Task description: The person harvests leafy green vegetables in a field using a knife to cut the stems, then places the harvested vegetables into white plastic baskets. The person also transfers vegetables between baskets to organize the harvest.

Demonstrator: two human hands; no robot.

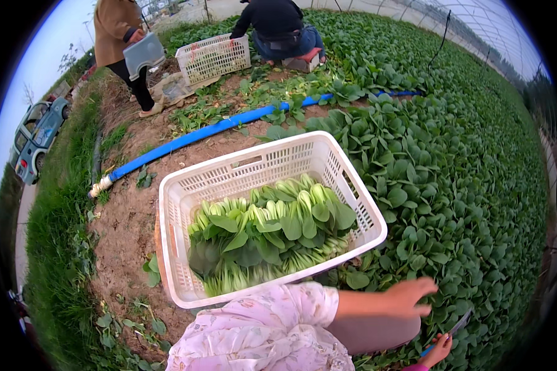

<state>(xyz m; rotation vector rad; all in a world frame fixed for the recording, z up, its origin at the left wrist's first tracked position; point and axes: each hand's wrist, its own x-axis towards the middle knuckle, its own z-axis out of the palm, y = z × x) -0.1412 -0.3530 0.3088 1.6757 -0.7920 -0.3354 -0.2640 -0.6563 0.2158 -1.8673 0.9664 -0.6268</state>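
My left hand (408, 298) reaches out to the right over the leafy bed, its fingers apart and slightly blurred, with nothing in it. Lower down, at the bottom right, my right hand (438, 351) is closed around a knife (460, 324) whose blade points up and to the right; a bit of blue handle shows. In front of me stands a white plastic crate (272, 148) with slotted walls. Harvested bok choy (269, 222) lies in it in rows, pale stems and dark leaves. Growing bok choy (414, 191) surrounds both hands.
A blue hose (216, 131) crosses the soil beyond the crate. Further back, a person (281, 28) crouches beside another white crate (213, 60), and a standing person (114, 34) carries a grey plastic stool (143, 55). Grass and a parked vehicle (38, 139) are at left.
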